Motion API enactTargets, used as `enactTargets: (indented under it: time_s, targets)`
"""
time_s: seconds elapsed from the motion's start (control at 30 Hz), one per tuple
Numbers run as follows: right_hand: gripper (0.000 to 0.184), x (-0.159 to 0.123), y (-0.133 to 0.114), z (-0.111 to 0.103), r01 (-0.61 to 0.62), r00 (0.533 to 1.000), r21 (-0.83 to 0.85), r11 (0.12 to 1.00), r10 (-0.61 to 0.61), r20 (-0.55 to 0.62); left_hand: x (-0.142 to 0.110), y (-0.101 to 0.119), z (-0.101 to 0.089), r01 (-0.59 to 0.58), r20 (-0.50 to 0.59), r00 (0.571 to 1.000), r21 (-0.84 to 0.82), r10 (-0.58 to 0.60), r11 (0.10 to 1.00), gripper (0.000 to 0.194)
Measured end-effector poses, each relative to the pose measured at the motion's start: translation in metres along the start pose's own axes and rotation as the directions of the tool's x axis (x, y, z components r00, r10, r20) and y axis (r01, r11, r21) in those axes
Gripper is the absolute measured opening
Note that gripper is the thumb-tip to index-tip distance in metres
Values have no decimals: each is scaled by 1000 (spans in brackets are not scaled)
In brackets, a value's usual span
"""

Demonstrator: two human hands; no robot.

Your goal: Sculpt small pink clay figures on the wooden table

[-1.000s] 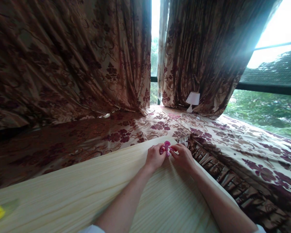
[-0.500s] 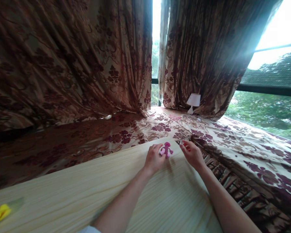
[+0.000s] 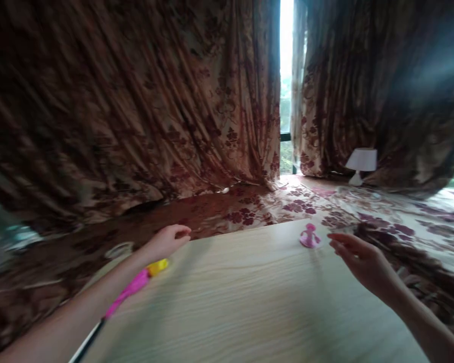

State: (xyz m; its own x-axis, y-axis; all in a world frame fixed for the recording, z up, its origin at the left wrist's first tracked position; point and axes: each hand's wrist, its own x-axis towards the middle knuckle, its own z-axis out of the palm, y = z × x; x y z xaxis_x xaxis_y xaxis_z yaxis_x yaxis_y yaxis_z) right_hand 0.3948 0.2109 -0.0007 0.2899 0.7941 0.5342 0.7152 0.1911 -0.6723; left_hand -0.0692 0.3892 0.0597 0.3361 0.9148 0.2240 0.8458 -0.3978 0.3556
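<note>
A small pink doll-like figure [image 3: 309, 237] stands upright near the far right end of the pale wooden table [image 3: 249, 282]. My right hand [image 3: 359, 257] is just right of it, fingers stretched toward the figure without touching it. That hand is open and appears to hold nothing. Over the table's far left edge hovers my left hand [image 3: 172, 239], its fingers loosely curved and apart, with nothing visible in them. Below its wrist lie a crumpled yellow piece [image 3: 158, 266] and a bright pink piece [image 3: 130, 291], partly hidden by the forearm; their kind is blurred.
A thin black-and-white item [image 3: 87, 342] lies near the table's left edge. Beyond the table is a ledge covered in floral cloth [image 3: 245, 214], with a white lamp [image 3: 359, 165] at the right. Long patterned curtains [image 3: 212, 101] hang behind.
My left hand has let go of the pink figure and moved far left. The figure now stands by itself. My right hand stays beside it. The view has turned left, bringing the pink piece into sight.
</note>
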Motion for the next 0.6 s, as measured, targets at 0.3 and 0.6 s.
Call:
enactTargets:
  time_s: [0.3, 0.6]
  targets:
    - [24, -116, -88, 80, 214, 935, 148, 966, -246, 255, -101, -70, -62, 328, -48, 944, 184, -325, 927, 25]
    - [19, -143, -99, 102, 73, 970, 277, 958, -133, 204, -138, -35, -31, 414, -170, 908, 213, -384, 885, 29]
